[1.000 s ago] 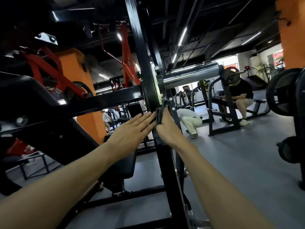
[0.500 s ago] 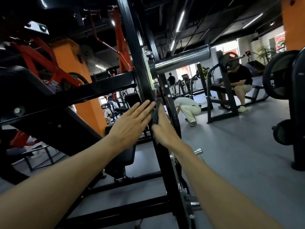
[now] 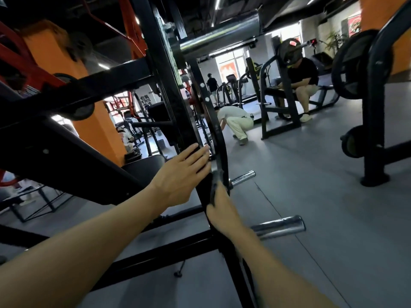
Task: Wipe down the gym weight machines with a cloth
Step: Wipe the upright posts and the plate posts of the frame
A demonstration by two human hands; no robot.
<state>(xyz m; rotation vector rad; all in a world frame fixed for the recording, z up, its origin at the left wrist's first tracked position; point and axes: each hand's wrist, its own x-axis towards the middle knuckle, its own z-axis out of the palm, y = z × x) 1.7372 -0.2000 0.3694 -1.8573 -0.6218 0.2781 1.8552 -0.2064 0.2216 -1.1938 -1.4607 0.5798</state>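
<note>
the grey gym floor (image 3: 322, 218) fills the frame from 3 to 6 o'clock. the weight machine (image 3: 93, 138), a black frame of steel beams, takes up the whole side from 7 to 12 o'clock, with an orange pillar (image 3: 66, 63) behind it at 10 o'clock. its main black upright (image 3: 169, 85) slants from 12 o'clock down through the centre to 6 o'clock, and a curved black plate (image 3: 219, 138) runs just beside it. a thick chrome sleeve (image 3: 220, 33) juts out from the upright at 1 o'clock. at 3 o'clock a second dark rack (image 3: 375, 103) carries a weight plate (image 3: 353, 65). a person in a black shirt (image 3: 302, 74) sits on a bench at 2 o'clock, and a person in pale clothes (image 3: 235, 121) crouches on the floor just past the centre. two short chrome pegs (image 3: 280, 226) stick out low on the upright at 5 o'clock.

the left hand (image 3: 180, 174) lies flat against the upright at the centre, fingers straight and together, holding nothing. the right hand (image 3: 222, 212), just below it and on the other side of the upright, has its fingers wrapped round the upright, clamping the dark cloth (image 3: 214, 187) to the steel. the cloth sits between hand and upright, a fold of it showing above the fingers, just beside the curved plate's lower end.
</note>
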